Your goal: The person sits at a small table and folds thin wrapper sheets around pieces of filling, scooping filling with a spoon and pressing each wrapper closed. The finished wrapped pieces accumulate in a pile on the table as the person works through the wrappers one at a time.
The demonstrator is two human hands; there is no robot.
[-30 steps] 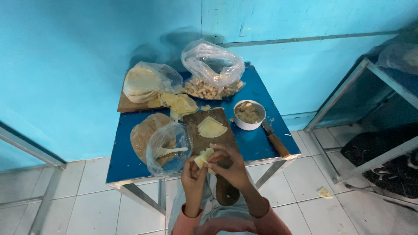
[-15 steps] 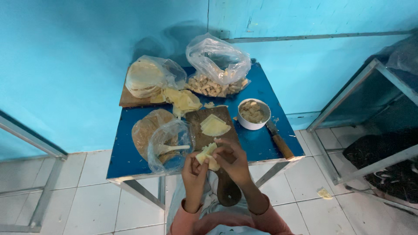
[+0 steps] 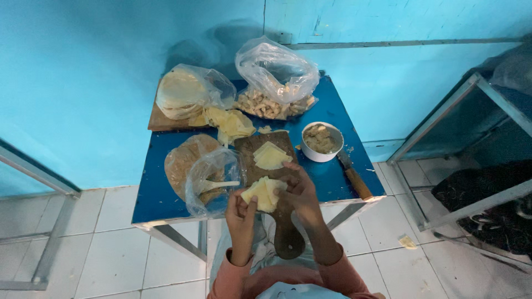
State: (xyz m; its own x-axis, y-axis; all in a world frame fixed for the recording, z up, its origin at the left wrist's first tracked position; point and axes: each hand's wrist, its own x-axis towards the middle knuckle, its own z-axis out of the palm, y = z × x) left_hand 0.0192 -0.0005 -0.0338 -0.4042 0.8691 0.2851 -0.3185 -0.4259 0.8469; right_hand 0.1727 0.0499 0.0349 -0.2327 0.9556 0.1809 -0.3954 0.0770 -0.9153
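We see a small stack of pale yellow dough squares (image 3: 262,192) held up between both hands, just over the near end of the dark wooden cutting board (image 3: 260,149). The left hand (image 3: 239,213) has its grip pinched on the stack's near left corner, thumb on top. The right hand (image 3: 299,191) cups the stack from the right, its grip closed around that edge.

On the cutting board, just beyond the held stack, lies a second pile of yellow squares (image 3: 270,156). To the right of the board stands a white bowl (image 3: 321,142) with brownish filling, and right of that a knife with a wooden handle (image 3: 354,176) lies on the blue counter (image 3: 332,105). To the left of the board sits a clear bag over a brown flat round (image 3: 188,160), with a pale spoon (image 3: 219,184) poking out of the plastic. Beyond the board, loose yellow sheets (image 3: 230,123) lie in a heap; farther back left, a bagged stack of pale rounds (image 3: 180,94) rests on a second wooden board (image 3: 160,122), and farther back right, an open clear bag of pale chunks (image 3: 271,102) leans near the turquoise wall (image 3: 83,66).
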